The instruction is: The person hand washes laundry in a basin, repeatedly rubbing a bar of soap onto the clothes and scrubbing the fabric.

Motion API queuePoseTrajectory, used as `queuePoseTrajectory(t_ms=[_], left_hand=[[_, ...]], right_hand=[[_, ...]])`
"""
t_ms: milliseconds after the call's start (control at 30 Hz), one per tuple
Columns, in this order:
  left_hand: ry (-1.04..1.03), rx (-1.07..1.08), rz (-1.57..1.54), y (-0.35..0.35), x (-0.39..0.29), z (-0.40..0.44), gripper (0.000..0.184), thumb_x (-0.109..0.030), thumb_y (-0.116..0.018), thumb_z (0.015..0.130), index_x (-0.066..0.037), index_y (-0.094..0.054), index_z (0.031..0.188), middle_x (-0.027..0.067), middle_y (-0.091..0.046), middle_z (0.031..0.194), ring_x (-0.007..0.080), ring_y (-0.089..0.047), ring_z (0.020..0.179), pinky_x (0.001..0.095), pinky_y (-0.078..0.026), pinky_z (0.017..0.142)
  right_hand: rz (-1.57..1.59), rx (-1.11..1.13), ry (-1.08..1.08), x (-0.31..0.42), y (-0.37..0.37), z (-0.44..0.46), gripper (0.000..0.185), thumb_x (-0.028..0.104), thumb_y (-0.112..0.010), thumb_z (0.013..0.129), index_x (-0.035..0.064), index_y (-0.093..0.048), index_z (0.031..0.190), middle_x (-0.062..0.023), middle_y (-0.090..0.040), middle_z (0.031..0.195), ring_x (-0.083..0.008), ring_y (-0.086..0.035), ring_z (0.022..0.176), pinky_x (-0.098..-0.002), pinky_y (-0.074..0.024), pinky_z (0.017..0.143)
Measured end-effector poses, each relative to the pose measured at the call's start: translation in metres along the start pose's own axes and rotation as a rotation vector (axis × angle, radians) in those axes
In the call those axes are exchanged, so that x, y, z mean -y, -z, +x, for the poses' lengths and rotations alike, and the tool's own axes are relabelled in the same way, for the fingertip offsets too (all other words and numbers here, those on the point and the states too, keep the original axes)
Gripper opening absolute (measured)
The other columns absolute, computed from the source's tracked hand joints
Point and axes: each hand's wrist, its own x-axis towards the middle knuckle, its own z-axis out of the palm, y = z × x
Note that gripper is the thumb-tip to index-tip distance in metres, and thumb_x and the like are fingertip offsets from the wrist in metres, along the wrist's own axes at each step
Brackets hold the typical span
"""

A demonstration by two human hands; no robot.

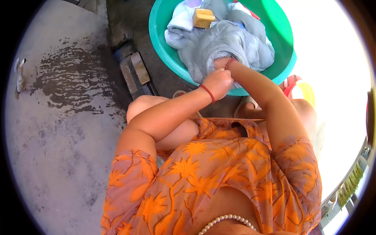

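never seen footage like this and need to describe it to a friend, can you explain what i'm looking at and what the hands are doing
There's no machine here, just a person's two bare hands. The single picture comes from a camera worn on the head, looking forward and down, so the person's own patterned top fills the bottom.

Ahead is a green tub with a heap of wet-looking grey cloth in it. A yellow block, perhaps soap, rests on the heap. On the ground to the left is a dark, wet-looking patch.

The right hand reaches into an opening in the cloth, its fingers hidden. The left hand is closed just beside it; whether it grips any cloth, I can't tell.
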Motion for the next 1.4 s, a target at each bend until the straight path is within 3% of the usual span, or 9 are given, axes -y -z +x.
queuePoseTrajectory(t_ms=[267,500,600,800,933,1000,1100,1233,1400], left_hand=[[0.116,0.069,-0.039,-0.002,0.020,0.006,0.012,-0.014,-0.067,0.076,-0.003,-0.069,0.075,0.0155,-0.063,0.081,0.0322,-0.061,0.087,0.0420,-0.050,0.077],[0.452,0.119,-0.174,0.026,0.038,0.019,0.042,-0.027,-0.070,0.082,0.000,-0.061,0.114,0.0200,-0.066,0.101,0.0374,-0.059,0.099,0.0439,-0.046,0.089],[0.413,0.106,-0.151,0.021,0.037,0.018,0.051,-0.028,-0.070,0.082,-0.002,-0.057,0.123,0.0203,-0.064,0.111,0.0363,-0.055,0.109,0.0427,-0.044,0.095],[0.289,-0.037,-0.465,0.050,0.049,0.029,0.086,-0.035,-0.074,0.077,-0.002,-0.033,0.145,0.0211,-0.043,0.143,0.0370,-0.042,0.131,0.0391,-0.034,0.109],[0.584,0.117,-0.396,0.078,0.047,0.031,0.109,-0.045,-0.079,0.066,-0.009,-0.021,0.151,0.0241,-0.024,0.153,0.0368,-0.026,0.142,0.0406,-0.023,0.116],[0.259,0.154,-0.559,0.081,0.064,0.031,0.108,-0.043,-0.080,0.067,-0.010,-0.022,0.151,0.0209,-0.024,0.154,0.0355,-0.021,0.144,0.0409,-0.021,0.116],[0.156,0.050,-0.509,0.092,0.059,0.026,0.085,-0.029,-0.077,0.072,-0.010,-0.036,0.145,0.0198,-0.038,0.147,0.0359,-0.034,0.137,0.0404,-0.032,0.111],[0.253,-0.152,-0.333,0.055,0.078,0.032,0.046,-0.004,-0.065,0.075,-0.010,-0.060,0.120,0.0192,-0.064,0.112,0.0377,-0.060,0.105,0.0411,-0.049,0.089],[0.425,-0.174,-0.097,0.044,0.093,0.038,0.036,-0.011,-0.059,0.083,-0.017,-0.062,0.119,0.0135,-0.065,0.113,0.0373,-0.060,0.105,0.0455,-0.050,0.087]], right_hand=[[0.030,-0.045,-0.014,-0.024,-0.020,0.019,0.033,0.020,-0.057,0.088,-0.0011,-0.065,0.113,-0.0199,-0.067,0.109,-0.0262,-0.066,0.101,-0.0366,-0.0513,0.087],[0.154,-0.102,-0.030,-0.038,-0.004,0.014,0.036,0.021,-0.057,0.089,-0.0014,-0.064,0.116,-0.0187,-0.066,0.112,-0.0245,-0.064,0.103,-0.0356,-0.0502,0.088],[0.284,-0.182,-0.026,-0.039,0.012,-0.012,0.037,0.021,-0.057,0.089,-0.0015,-0.063,0.118,-0.0182,-0.066,0.113,-0.0238,-0.064,0.104,-0.0351,-0.0497,0.089],[0.619,-0.330,-0.001,-0.026,0.055,-0.085,0.039,0.022,-0.056,0.090,-0.0017,-0.061,0.120,-0.0172,-0.065,0.116,-0.0223,-0.062,0.106,-0.0343,-0.0488,0.090],[0.843,-0.408,0.020,-0.007,0.088,-0.132,0.040,0.023,-0.056,0.091,-0.0019,-0.060,0.122,-0.0165,-0.065,0.117,-0.0214,-0.062,0.107,-0.0337,-0.0481,0.091],[0.959,-0.431,0.008,0.002,0.099,-0.159,0.041,0.023,-0.056,0.091,-0.0020,-0.060,0.123,-0.0162,-0.065,0.118,-0.0209,-0.061,0.108,-0.0334,-0.0478,0.091],[1.179,-0.399,-0.089,0.010,0.116,-0.201,0.049,0.033,-0.058,0.093,-0.0052,-0.059,0.123,-0.0124,-0.065,0.114,-0.0166,-0.058,0.105,-0.0307,-0.0467,0.089],[1.198,-0.566,-0.172,0.019,0.163,-0.258,0.053,0.040,-0.060,0.093,-0.0070,-0.058,0.119,-0.0127,-0.063,0.110,-0.0187,-0.060,0.100,-0.0316,-0.0476,0.089],[1.236,-0.917,-0.149,-0.019,0.183,-0.271,0.060,0.048,-0.065,0.087,-0.0077,-0.061,0.110,-0.0137,-0.065,0.100,-0.0216,-0.063,0.088,-0.0356,-0.0522,0.079]])
